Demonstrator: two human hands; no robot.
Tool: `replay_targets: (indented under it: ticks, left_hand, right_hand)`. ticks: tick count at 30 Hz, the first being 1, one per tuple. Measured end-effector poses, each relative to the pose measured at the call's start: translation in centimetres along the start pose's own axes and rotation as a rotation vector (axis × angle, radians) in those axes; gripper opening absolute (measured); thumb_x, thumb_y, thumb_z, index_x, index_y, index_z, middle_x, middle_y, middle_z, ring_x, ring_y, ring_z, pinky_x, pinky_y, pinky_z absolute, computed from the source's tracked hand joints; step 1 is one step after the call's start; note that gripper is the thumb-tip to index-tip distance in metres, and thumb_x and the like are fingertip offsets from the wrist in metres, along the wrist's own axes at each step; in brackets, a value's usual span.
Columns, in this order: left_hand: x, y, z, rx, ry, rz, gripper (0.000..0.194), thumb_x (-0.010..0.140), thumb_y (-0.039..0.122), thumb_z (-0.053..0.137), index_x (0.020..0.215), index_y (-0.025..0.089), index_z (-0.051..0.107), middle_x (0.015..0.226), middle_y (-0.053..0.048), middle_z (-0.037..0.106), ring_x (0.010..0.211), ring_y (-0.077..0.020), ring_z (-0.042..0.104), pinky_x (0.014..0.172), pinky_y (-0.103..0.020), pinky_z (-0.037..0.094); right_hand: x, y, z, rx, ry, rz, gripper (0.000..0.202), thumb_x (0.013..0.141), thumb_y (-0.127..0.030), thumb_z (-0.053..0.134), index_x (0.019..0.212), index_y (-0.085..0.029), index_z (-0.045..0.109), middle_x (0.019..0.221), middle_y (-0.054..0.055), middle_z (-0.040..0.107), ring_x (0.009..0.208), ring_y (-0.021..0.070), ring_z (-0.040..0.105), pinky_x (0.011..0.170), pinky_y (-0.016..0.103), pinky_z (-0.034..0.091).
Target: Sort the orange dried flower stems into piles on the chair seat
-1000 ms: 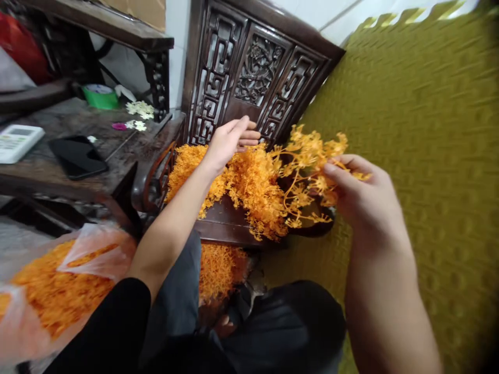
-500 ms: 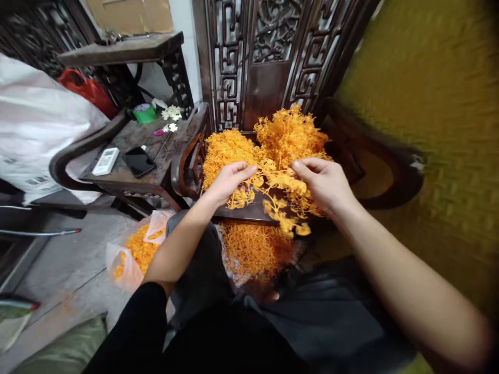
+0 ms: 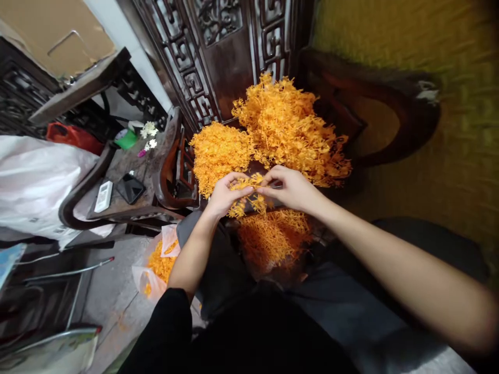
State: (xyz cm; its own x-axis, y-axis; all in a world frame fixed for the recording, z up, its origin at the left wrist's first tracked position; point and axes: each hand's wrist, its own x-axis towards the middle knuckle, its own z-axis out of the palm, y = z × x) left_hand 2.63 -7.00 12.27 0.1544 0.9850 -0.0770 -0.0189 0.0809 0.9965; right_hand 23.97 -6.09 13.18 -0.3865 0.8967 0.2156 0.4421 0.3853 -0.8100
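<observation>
My left hand (image 3: 227, 195) pinches an orange flower sprig (image 3: 249, 183) between thumb and fingers. Close beside it, my right hand (image 3: 286, 186) has its thumb and fingertips closed on the same sprig. Behind my left hand sits a dense, trimmed-looking orange flower pile (image 3: 220, 150) on the dark wooden chair seat. A taller, looser orange flower bunch (image 3: 288, 130) stands behind my right hand. Below both hands, a heap of thin orange stems (image 3: 273, 236) lies between my legs.
To the left, a wooden side table (image 3: 150, 169) bears a phone (image 3: 130, 188), a white remote (image 3: 103, 196), green tape (image 3: 126, 138) and small flowers. An open plastic bag of orange bits (image 3: 161, 262) stands on the floor. The chair's curved armrest (image 3: 413, 117) is at the right.
My hands have come closer together. The long sprig that spanned them no longer shows; a smaller piece is between my fingers. The view has turned and shifted.
</observation>
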Motion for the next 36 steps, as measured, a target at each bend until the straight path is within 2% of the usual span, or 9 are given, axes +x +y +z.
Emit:
replay_targets:
  ticks: [3,6,12,16,19,23,28,32,36]
  left_hand:
    - [0.3,0.1,-1.2,0.252,-0.012,0.077,0.042,0.064,0.041,0.093,0.094,0.017,0.074,0.084,0.0,0.07,0.071,-0.0127,0.062,0.067,-0.026,0.05]
    - [0.7,0.1,-2.6,0.381,-0.004,0.136,0.034,0.07,0.043,0.09,0.084,0.016,0.076,0.084,-0.002,0.073,0.081,-0.0159,0.065,0.078,-0.028,0.049]
    - [1.3,-0.6,-4.9,0.162,0.029,0.043,0.034,0.076,0.049,0.085,0.084,0.017,0.078,0.083,-0.002,0.075,0.079,-0.0154,0.066,0.082,-0.029,0.05]
    - [1.0,0.2,-7.3,0.289,-0.353,-0.034,0.041,0.072,0.047,0.089,0.103,0.021,0.082,0.118,-0.01,0.078,0.115,-0.0275,0.07,0.107,-0.041,0.048]
    - [0.3,1.4,-7.8,0.25,-0.64,0.027,0.091,0.056,0.054,0.097,0.138,0.025,0.069,0.159,-0.014,0.051,0.152,-0.036,0.041,0.126,-0.047,0.031]
    - [-0.8,1.6,-3.0,-0.03,-0.388,0.191,0.085,0.079,0.065,0.078,0.151,0.028,0.052,0.162,-0.014,0.047,0.149,-0.0315,0.047,0.123,-0.047,0.037]
    - [-1.8,0.4,4.2,-0.002,-0.122,0.092,0.058,0.08,0.054,0.082,0.122,0.019,0.064,0.103,-0.009,0.076,0.083,-0.0193,0.074,0.076,-0.033,0.06]
    - [-2.2,0.2,4.8,0.024,-0.02,0.082,0.046,0.083,0.059,0.077,0.106,0.019,0.072,0.092,-0.007,0.073,0.068,-0.014,0.064,0.054,-0.027,0.053]
    - [-2.4,0.6,3.7,0.137,0.014,0.081,0.04,0.085,0.059,0.074,0.083,0.019,0.074,0.062,0.001,0.057,0.052,-0.0098,0.047,0.045,-0.025,0.038]
  right_hand:
    - [0.0,0.0,-1.6,0.109,0.034,0.068,0.015,0.083,-0.034,0.078,0.077,-0.021,0.073,0.09,0.005,0.068,0.081,0.0204,0.064,0.08,0.039,0.052]
    - [0.2,0.0,-3.3,0.282,0.293,0.171,0.017,0.081,-0.034,0.079,0.078,-0.02,0.07,0.08,0.003,0.069,0.074,0.0184,0.063,0.078,0.04,0.056]
    - [0.4,0.7,-5.2,0.878,0.484,0.326,0.04,0.065,-0.04,0.094,0.082,-0.022,0.063,0.076,0.0,0.067,0.07,0.0159,0.067,0.069,0.034,0.064]
    - [0.1,0.0,-4.7,0.895,0.448,0.31,0.046,0.06,-0.038,0.097,0.088,-0.023,0.063,0.076,-0.002,0.066,0.065,0.0136,0.065,0.059,0.028,0.059]
    - [-0.3,-0.8,-3.7,0.807,0.412,0.237,0.059,0.055,-0.035,0.099,0.102,-0.025,0.064,0.076,-0.003,0.067,0.065,0.0153,0.065,0.058,0.029,0.055]
    - [-0.8,-2.1,-1.9,0.67,0.287,0.205,0.073,0.06,-0.031,0.096,0.124,-0.027,0.061,0.079,-0.002,0.07,0.068,0.0187,0.067,0.062,0.033,0.056]
    - [-1.1,-3.0,-0.7,0.553,0.273,0.192,0.056,0.071,-0.038,0.089,0.119,-0.023,0.065,0.083,0.002,0.071,0.069,0.0197,0.068,0.06,0.034,0.058]
    - [-1.1,-3.0,-0.7,0.6,0.193,0.232,0.038,0.079,-0.053,0.082,0.097,-0.021,0.072,0.075,0.003,0.071,0.06,0.018,0.066,0.054,0.033,0.057]
    - [-1.1,-2.7,-1.5,0.675,0.057,0.24,0.042,0.074,-0.05,0.087,0.105,-0.023,0.078,0.073,0.003,0.074,0.062,0.0194,0.069,0.055,0.035,0.061]
